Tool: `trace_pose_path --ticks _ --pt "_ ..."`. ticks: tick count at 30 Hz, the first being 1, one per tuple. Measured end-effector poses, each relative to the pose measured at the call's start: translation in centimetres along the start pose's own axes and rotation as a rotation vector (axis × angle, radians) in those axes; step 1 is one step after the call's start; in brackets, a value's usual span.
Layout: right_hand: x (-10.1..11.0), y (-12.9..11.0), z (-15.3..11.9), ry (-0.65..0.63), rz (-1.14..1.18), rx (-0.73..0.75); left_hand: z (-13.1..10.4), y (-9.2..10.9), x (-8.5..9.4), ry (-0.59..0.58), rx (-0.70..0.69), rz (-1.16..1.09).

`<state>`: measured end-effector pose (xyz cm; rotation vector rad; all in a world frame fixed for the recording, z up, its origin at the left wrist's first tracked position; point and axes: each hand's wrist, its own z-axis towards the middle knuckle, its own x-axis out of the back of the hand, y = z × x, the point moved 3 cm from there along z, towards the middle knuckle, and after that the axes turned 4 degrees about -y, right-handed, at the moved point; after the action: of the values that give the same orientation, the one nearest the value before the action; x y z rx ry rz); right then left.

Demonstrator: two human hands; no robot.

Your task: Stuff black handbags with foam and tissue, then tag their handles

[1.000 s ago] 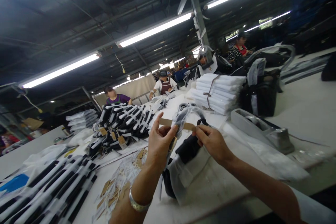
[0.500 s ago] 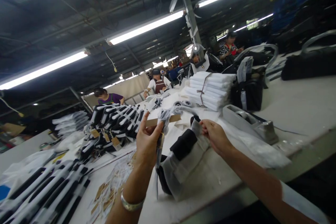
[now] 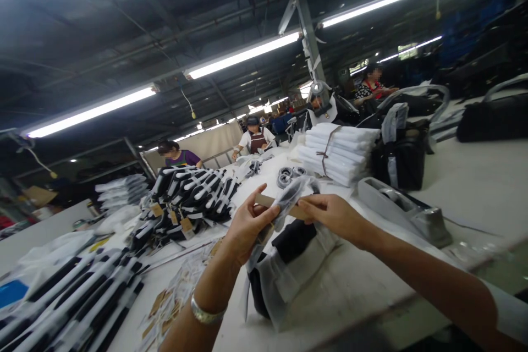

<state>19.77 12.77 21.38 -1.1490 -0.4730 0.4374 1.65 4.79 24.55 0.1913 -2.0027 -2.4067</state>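
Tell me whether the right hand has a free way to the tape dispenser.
Probably yes: the right hand pinches the brown strip, and only bare table lies between it and the tape dispenser.

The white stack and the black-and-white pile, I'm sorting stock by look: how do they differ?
The white stack is plain white, squared up and bound with a dark strap; the black-and-white pile is striped, loose and fanned out. The pile carries brown tags, while none show on the stack. The stack sits far right beside a black bag; the pile lies left of the hands. Both rest on the same table.
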Motion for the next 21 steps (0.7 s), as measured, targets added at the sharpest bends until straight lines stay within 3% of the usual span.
trace_pose_path --ticks 2,4,8,11,16,21 --pt "-1.2 -0.1 0.2 -0.142 0.064 -0.040 0.0 0.0 0.0 -0.050 0.019 0.000" --pt "-1.8 0.1 -0.1 -0.190 0.130 -0.064 0.0 0.0 0.0 -0.069 0.021 0.016" --pt "-2.2 0.3 -1.3 -0.166 0.287 -0.100 -0.2 -0.1 -0.6 -0.049 0.010 0.049" --pt "-2.6 -0.6 -2.1 -0.152 0.336 -0.029 -0.4 -0.1 -1.1 -0.022 -0.018 0.077" --pt "-3.2 -1.5 -2.5 -0.114 0.451 -0.088 -0.7 0.0 -0.7 0.065 -0.061 0.142" --pt "-3.3 -1.3 -3.2 -0.166 0.591 -0.134 -1.3 0.7 -0.8 -0.019 -0.065 0.146"
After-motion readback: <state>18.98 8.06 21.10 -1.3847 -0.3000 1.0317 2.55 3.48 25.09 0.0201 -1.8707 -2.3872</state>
